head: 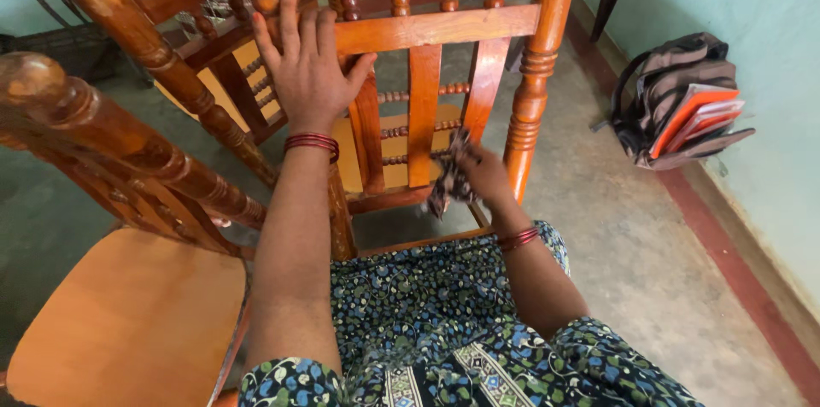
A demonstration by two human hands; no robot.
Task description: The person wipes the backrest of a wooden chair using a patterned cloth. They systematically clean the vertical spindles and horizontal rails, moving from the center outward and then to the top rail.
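Note:
My left hand [306, 65] rests flat with fingers spread on the back rail of a glossy orange-brown wooden chair [444, 27] tipped toward me. My right hand [485, 175] is lower down, closed on a dark patterned cloth [448, 176] pressed against a vertical back slat near the turned right post [531, 91]. The hand and cloth are blurred. Both wrists carry red bangles. My lap in a blue floral garment fills the bottom of the view.
A second wooden chair [128, 322] with a plain orange seat stands at my left, its turned post close to my left arm. A backpack [679, 99] with papers leans against the pale green wall at right. Grey concrete floor [632, 228] lies between.

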